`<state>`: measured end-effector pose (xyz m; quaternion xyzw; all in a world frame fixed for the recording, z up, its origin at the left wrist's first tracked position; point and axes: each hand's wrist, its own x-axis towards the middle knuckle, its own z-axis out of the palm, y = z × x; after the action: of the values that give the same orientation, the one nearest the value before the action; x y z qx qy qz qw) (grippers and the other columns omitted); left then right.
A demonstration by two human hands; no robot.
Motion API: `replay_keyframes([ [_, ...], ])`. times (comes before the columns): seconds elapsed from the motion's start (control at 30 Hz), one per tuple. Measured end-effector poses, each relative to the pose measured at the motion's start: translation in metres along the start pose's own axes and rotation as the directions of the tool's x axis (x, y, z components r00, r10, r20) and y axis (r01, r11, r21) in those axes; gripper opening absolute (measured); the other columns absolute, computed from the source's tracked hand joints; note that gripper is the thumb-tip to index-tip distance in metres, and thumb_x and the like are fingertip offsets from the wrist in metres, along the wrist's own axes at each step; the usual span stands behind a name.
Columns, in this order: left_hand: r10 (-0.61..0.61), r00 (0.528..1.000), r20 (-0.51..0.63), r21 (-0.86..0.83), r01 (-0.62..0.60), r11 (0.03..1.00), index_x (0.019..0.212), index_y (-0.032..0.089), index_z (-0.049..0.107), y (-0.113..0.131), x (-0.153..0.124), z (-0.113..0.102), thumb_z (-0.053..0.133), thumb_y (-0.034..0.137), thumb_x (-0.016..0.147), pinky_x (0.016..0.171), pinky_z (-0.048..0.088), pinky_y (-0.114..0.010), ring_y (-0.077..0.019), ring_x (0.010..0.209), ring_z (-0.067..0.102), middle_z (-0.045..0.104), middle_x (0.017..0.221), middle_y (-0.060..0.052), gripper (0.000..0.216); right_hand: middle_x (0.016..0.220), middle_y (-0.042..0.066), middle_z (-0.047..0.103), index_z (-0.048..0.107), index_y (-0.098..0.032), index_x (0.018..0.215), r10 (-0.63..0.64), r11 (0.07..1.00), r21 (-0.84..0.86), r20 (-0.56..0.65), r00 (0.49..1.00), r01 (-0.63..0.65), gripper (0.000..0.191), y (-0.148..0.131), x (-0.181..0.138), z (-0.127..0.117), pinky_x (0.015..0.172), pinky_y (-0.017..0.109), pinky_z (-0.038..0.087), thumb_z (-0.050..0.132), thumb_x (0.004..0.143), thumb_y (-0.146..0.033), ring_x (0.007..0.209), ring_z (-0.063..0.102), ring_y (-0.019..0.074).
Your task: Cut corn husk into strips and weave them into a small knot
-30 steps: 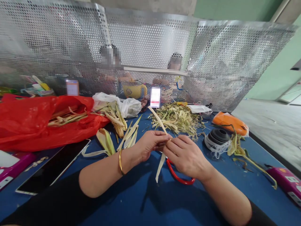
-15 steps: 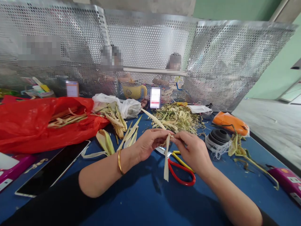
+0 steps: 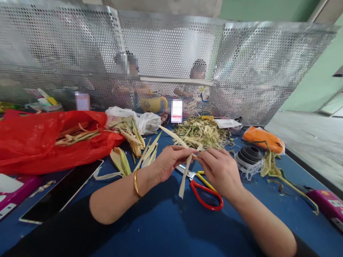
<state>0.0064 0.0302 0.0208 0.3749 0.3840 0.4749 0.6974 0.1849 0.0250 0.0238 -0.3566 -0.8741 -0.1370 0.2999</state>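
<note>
Between my two hands is a pale corn husk strip (image 3: 185, 175), one end hanging down and another long piece reaching up to the left. My left hand (image 3: 171, 162) pinches it with thumb and fingertips. From the other side, my right hand (image 3: 221, 169) is closed on the same strip, its fingertips almost touching the left ones. Beneath the hands lie scissors (image 3: 207, 200) with one red and one yellow handle, blades partly hidden by the left hand. Just beyond is a heap of shredded husk (image 3: 203, 134).
At left are a red plastic bag (image 3: 88, 157) of husks, a black tablet (image 3: 64, 191) and loose husks (image 3: 120, 162). To the right stand a black spool (image 3: 249, 155) with white thread and an orange packet (image 3: 264, 139). A perforated metal screen (image 3: 171, 43) closes off the back; people sit behind it.
The hanging end of the husk strip has swung to the left and up. My right hand has turned slightly, its fingers more over the strip. My left hand is nearly unmoved.
</note>
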Motion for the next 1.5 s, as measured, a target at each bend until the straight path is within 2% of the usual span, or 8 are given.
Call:
replay_keyframes([
  [0.17,0.005,1.000,0.012,0.071,-0.006,0.997,0.079,0.015,0.077,0.000,0.000,-0.001,0.075,0.014,0.063,0.076,0.047,-0.024,-0.0124,0.071,0.062,0.072,0.075,-0.003,0.015,0.071,0.004,0.064,0.064,-0.017,0.079,-0.029,1.000,-0.011,0.019,0.999,0.029,0.027,0.001,0.001,-0.002,0.068,0.030,0.033,0.045,0.097,-0.022,0.067,0.056,0.0167],
  [0.37,0.077,0.997,0.009,0.176,-0.077,0.981,0.083,0.015,0.077,-0.002,0.001,-0.001,0.078,0.017,0.062,0.079,0.048,-0.028,-0.0153,0.076,0.064,0.073,0.077,-0.004,0.021,0.071,0.000,0.064,0.060,-0.020,0.074,0.186,0.955,0.216,0.101,0.977,-0.204,0.019,0.005,0.001,-0.006,0.064,0.026,0.035,0.053,0.093,-0.022,0.065,0.056,0.0145],
  [0.5,0.065,0.997,0.038,0.156,-0.070,0.985,0.084,0.016,0.077,-0.001,0.001,-0.001,0.078,0.023,0.065,0.081,0.049,-0.029,-0.0163,0.077,0.066,0.073,0.077,-0.004,0.021,0.071,-0.001,0.064,0.060,-0.020,0.072,0.236,0.902,0.329,0.164,0.958,-0.279,0.020,0.007,0.001,-0.007,0.061,0.024,0.037,0.054,0.091,-0.021,0.066,0.056,0.0137],
  [0.63,0.040,0.997,0.064,0.111,-0.047,0.993,0.082,0.016,0.077,0.001,0.000,-0.001,0.072,0.033,0.072,0.084,0.049,-0.029,-0.0163,0.078,0.067,0.073,0.079,-0.006,0.020,0.076,0.000,0.067,0.065,-0.021,0.080,0.207,0.892,0.375,0.156,0.966,-0.252,0.018,0.008,0.002,-0.006,0.066,0.025,0.040,0.052,0.092,-0.021,0.071,0.059,0.0143],
  [0.9,0.063,0.997,0.050,0.104,-0.067,0.992,0.081,0.016,0.077,0.000,0.002,-0.003,0.078,0.022,0.064,0.081,0.050,-0.025,-0.0142,0.075,0.066,0.073,0.076,-0.004,0.018,0.082,0.000,0.070,0.067,-0.022,0.086,0.178,0.930,0.294,0.167,0.970,-0.221,0.015,0.008,0.002,-0.007,0.070,0.027,0.040,0.054,0.092,-0.018,0.077,0.062,0.0157],
  [1.0,0.038,0.998,0.042,0.084,-0.041,0.996,0.078,0.015,0.076,0.000,0.001,-0.002,0.076,0.027,0.068,0.080,0.050,-0.026,-0.0142,0.073,0.067,0.072,0.074,-0.004,0.016,0.082,0.000,0.070,0.066,-0.022,0.085,0.179,0.930,0.290,0.173,0.969,-0.224,0.015,0.007,0.002,-0.007,0.070,0.026,0.039,0.054,0.092,-0.018,0.077,0.062,0.0155],
  [1.27,0.090,0.996,0.022,0.195,-0.093,0.976,0.071,0.015,0.072,-0.002,0.000,-0.001,0.078,0.018,0.061,0.067,0.050,-0.024,-0.0139,0.064,0.064,0.068,0.064,-0.002,0.012,0.076,0.002,0.068,0.062,-0.019,0.077,0.158,0.961,0.194,0.193,0.968,-0.196,0.017,0.008,0.002,-0.009,0.070,0.028,0.037,0.052,0.091,-0.017,0.073,0.061,0.0169],
  [1.5,0.023,0.997,0.069,0.170,-0.034,0.985,0.071,0.015,0.073,0.001,0.000,-0.004,0.078,0.023,0.062,0.068,0.048,-0.024,-0.0135,0.064,0.063,0.068,0.064,-0.002,0.013,0.078,0.001,0.069,0.063,-0.020,0.075,0.168,0.938,0.264,0.221,0.961,-0.225,0.017,0.016,0.003,-0.014,0.068,0.027,0.039,0.054,0.089,-0.015,0.073,0.062,0.0151],
])
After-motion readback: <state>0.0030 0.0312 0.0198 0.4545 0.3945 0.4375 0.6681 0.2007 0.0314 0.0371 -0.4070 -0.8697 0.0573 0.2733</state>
